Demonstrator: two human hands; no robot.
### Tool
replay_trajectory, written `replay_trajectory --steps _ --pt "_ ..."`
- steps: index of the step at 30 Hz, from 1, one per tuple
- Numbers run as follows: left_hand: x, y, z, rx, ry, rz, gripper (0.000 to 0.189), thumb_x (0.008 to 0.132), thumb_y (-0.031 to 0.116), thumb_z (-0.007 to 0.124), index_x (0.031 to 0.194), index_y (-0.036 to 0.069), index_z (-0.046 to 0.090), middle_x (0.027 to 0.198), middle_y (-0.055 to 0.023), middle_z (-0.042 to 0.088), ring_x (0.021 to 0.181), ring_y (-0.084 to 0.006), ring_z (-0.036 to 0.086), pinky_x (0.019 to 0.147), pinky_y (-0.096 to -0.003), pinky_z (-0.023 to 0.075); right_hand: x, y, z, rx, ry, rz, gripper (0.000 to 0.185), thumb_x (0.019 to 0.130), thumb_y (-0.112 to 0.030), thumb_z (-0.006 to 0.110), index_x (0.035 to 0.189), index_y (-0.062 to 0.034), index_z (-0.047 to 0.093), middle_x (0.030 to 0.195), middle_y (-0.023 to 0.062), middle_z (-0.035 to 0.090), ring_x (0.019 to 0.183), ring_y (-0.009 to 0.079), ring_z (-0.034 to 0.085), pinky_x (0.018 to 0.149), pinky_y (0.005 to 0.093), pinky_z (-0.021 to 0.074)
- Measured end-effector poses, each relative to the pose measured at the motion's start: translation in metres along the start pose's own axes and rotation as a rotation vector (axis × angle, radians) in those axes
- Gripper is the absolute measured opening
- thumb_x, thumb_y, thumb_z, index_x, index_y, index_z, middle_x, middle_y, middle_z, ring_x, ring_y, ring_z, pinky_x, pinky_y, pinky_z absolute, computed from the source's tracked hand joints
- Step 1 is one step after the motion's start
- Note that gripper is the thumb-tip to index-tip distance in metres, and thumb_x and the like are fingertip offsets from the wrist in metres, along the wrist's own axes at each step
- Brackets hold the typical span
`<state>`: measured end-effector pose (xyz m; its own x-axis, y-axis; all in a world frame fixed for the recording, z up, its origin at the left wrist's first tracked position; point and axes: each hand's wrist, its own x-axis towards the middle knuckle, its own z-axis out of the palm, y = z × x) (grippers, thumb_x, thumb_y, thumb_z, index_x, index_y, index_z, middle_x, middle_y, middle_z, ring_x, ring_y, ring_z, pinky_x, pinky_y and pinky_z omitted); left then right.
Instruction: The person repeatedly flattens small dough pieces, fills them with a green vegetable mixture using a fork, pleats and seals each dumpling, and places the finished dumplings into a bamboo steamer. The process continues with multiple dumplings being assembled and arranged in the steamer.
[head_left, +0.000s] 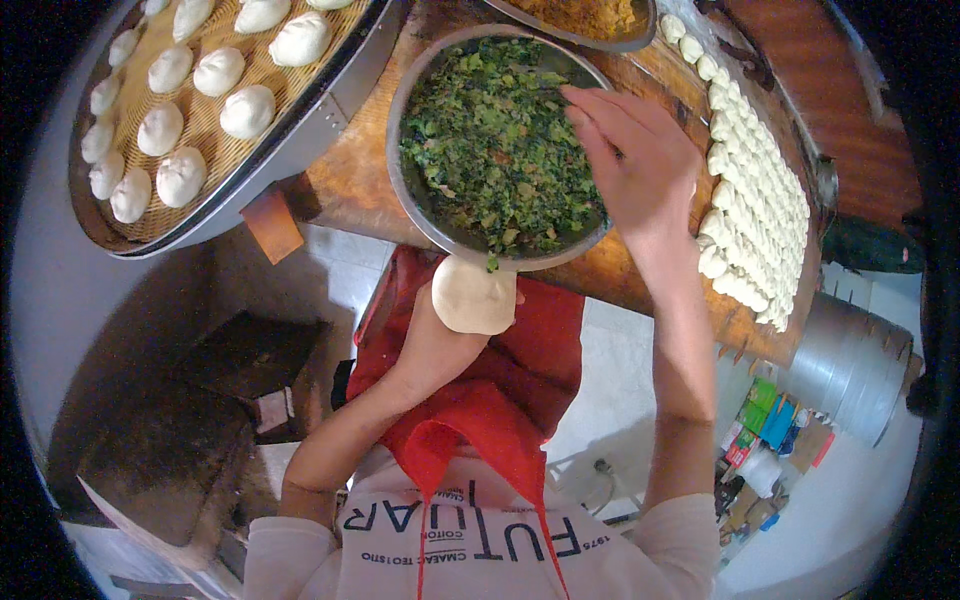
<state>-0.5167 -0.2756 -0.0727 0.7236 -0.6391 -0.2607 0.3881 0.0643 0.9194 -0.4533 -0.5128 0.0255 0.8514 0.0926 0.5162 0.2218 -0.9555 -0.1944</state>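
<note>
A round, flat dough wrapper (474, 296) lies on my left hand (450, 330), just below the near rim of a metal bowl (395, 161). Chopped green vegetable filling (502, 150) fills much of that bowl, and a small green piece hangs at its near rim, over the wrapper's top edge. My right hand (637, 157) is over the bowl's right side, fingertips together at the filling. Whether something thin is pinched between those fingertips cannot be told.
At the upper left, pleated buns (247, 112) sit on a woven mat in a round metal steamer tray (315, 124). Many small dough pieces (750, 210) lie in rows on the wooden table (360, 165) at right. Another bowl (645, 37) holds yellowish-orange filling.
</note>
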Motion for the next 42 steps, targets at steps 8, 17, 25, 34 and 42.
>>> replay_trajectory --steps 8,17,25,34,42 --pt "0.002 0.016 0.007 -0.136 0.083 -0.137 0.032 0.085 -0.007 0.071 0.116 0.000 0.068 0.107 -0.0086 0.076 0.100 -0.0167 0.073 0.090 -0.0323 0.0577 -0.013 0.004 0.002 0.002 -0.157 -0.149 0.018 0.085 -0.008 0.077 0.102 -0.0037 0.077 0.100 0.0103 0.077 0.089 0.0282 0.073 0.078 0.0384 0.0590" --pt "0.002 0.016 0.001 0.161 0.141 0.043 0.032 0.086 0.011 0.081 0.113 0.001 0.068 0.104 -0.0090 0.076 0.096 -0.0197 0.074 0.085 -0.0352 0.0590 -0.048 -0.031 -0.021 0.107 -0.246 -0.100 0.024 0.076 -0.002 0.081 0.100 -0.0042 0.077 0.095 0.0093 0.076 0.085 0.0266 0.072 0.073 0.0359 0.0590" --pt "0.007 0.019 -0.003 0.256 0.157 0.096 0.033 0.076 0.001 0.080 0.106 -0.002 0.068 0.098 -0.0136 0.076 0.094 -0.0238 0.075 0.083 -0.0370 0.0572 -0.075 -0.052 -0.017 0.207 -0.141 0.025 0.025 0.072 -0.008 0.082 0.097 -0.0066 0.079 0.095 0.0072 0.077 0.082 0.0246 0.073 0.070 0.0350 0.0607" --pt "0.000 0.031 0.000 0.276 0.171 0.143 0.038 0.072 0.003 0.084 0.106 -0.002 0.068 0.096 -0.0145 0.076 0.091 -0.0253 0.076 0.080 -0.0363 0.0578 -0.123 -0.084 -0.012 0.270 -0.091 -0.132 0.028 0.079 -0.015 0.076 0.107 -0.0124 0.080 0.117 0.0033 0.075 0.097 0.0233 0.070 0.083 0.0333 0.0591" --pt "-0.008 0.029 0.009 0.147 0.208 0.017 0.040 0.078 0.008 0.088 0.112 0.000 0.068 0.104 -0.0072 0.076 0.095 -0.0160 0.073 0.085 -0.0320 0.0579 -0.081 -0.048 -0.029 0.110 0.044 -0.101 0.031 0.075 -0.012 0.082 0.105 -0.0073 0.077 0.106 0.0066 0.077 0.099 0.0235 0.070 0.083 0.0358 0.0586"
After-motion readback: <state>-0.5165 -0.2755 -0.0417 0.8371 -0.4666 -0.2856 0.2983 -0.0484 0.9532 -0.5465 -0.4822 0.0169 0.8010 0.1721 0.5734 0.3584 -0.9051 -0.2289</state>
